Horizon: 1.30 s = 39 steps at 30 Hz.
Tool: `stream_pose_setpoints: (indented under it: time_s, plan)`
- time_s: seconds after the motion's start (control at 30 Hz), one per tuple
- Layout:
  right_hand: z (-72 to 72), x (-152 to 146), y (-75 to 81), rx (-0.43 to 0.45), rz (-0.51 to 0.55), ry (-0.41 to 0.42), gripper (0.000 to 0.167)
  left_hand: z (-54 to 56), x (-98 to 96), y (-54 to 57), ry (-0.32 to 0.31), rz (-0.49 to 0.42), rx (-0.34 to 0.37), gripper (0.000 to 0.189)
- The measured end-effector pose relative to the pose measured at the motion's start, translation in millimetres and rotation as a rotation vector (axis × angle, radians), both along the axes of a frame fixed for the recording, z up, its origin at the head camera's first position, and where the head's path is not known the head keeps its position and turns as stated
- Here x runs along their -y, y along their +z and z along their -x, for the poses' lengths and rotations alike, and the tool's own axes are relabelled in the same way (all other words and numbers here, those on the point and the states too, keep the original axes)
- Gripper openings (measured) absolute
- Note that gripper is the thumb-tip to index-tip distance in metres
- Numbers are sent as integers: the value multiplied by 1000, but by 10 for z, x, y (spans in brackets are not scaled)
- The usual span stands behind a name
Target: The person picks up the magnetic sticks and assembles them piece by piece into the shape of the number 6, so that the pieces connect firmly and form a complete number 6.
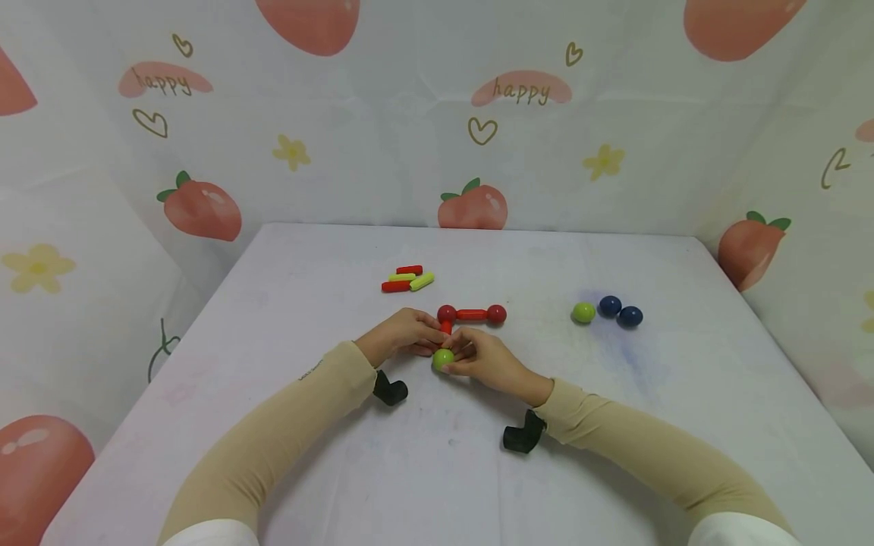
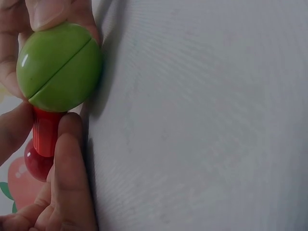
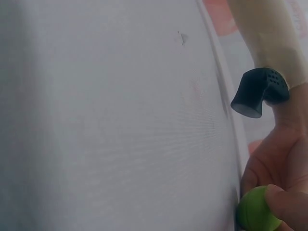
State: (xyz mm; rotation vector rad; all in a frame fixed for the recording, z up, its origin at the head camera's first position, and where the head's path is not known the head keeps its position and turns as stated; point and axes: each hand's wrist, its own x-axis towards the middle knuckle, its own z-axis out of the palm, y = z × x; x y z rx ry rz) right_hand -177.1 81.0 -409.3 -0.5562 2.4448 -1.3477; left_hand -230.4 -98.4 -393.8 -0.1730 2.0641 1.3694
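Near the middle of the table, my left hand (image 1: 407,331) pinches a short red rod (image 2: 44,132) between thumb and fingers. My right hand (image 1: 486,360) holds a green ball (image 1: 442,360) against the near end of that rod. A thin groove runs across the ball in the left wrist view. The rod's far end meets a red ball (image 1: 447,313), from which another red rod (image 1: 471,315) leads right to a second red ball (image 1: 497,314). In the right wrist view, the thumb presses on the green ball (image 3: 257,211).
Beyond the left hand lies a small group of red rods (image 1: 396,287) and yellow-green rods (image 1: 422,281). To the right are a loose green ball (image 1: 583,312) and two dark blue balls (image 1: 630,317). Black wrist cameras (image 1: 523,433) hang at both cuffs. A patterned cloth backs the table.
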Motion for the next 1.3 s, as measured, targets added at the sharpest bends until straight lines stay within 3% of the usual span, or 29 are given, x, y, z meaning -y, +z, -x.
stream_pose_setpoints:
  time_s: [0.23, 0.43, 0.57, 0.77, 0.97, 1.1, 1.3]
  plan:
    - [-2, 1, 5, 12, -5, -7, 33, -4, 2, 40, -44, 19, -3, 35]
    - [7, -5, -11, 18, 7, -9, 32, 25, 51, 109, -97, 103, -87, 35]
    - [6, -7, -14, 15, 4, -8, 32, 113, 117, 188, -37, 148, -168, 33]
    - [5, -13, -20, 1, 6, -3, 31, 265, 191, 318, 87, 106, -340, 31]
    - [2, -20, -13, -11, 13, 1, 31, 389, 227, 300, 114, 128, -469, 30]
    - [5, -18, -16, -14, 15, 1, 31, 476, 212, 229, 111, 165, -479, 30]
    - [21, -14, -34, -20, 11, 4, 31, 582, 167, 164, 126, 190, -420, 34]
